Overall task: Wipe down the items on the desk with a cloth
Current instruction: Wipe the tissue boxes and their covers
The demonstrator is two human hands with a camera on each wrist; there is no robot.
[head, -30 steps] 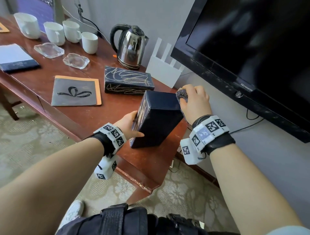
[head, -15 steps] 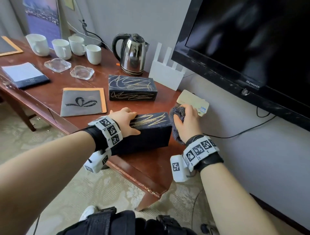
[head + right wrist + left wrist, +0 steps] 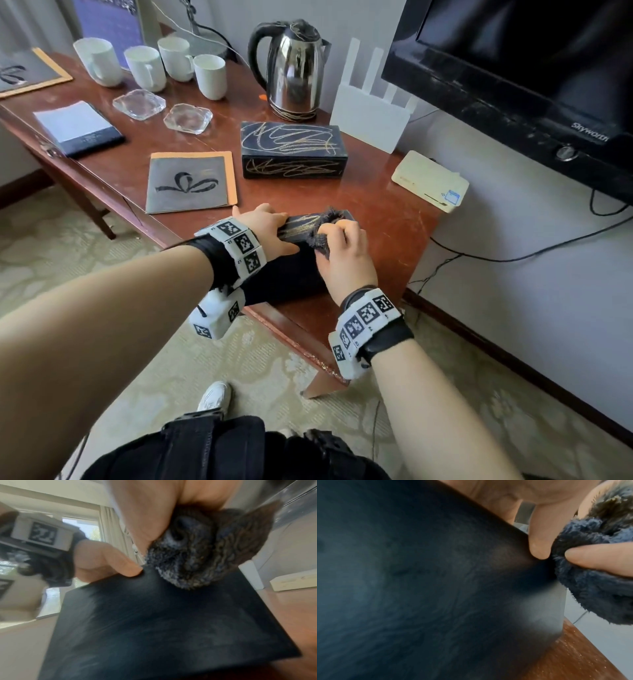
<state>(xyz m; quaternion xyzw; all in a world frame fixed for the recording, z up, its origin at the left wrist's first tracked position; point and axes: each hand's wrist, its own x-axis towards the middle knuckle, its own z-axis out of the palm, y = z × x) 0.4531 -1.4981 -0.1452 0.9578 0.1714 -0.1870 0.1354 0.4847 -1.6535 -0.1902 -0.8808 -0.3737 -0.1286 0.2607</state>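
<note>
From the head view, at the frame's centre, the left hand grips the dark box on the counter; the right hand clutches a cloth against the box's top. In the left wrist view, cloth at right edge, thumb touching the box. In the right wrist view, cloth sits upper centre on the box.

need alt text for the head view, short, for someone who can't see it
Two hands work on a dark box at the near corner of a wooden desk: the left hand holds it while the right hand rubs a dark cloth on its top. Behind are a second box, kettle, four mugs and a TV.
</note>
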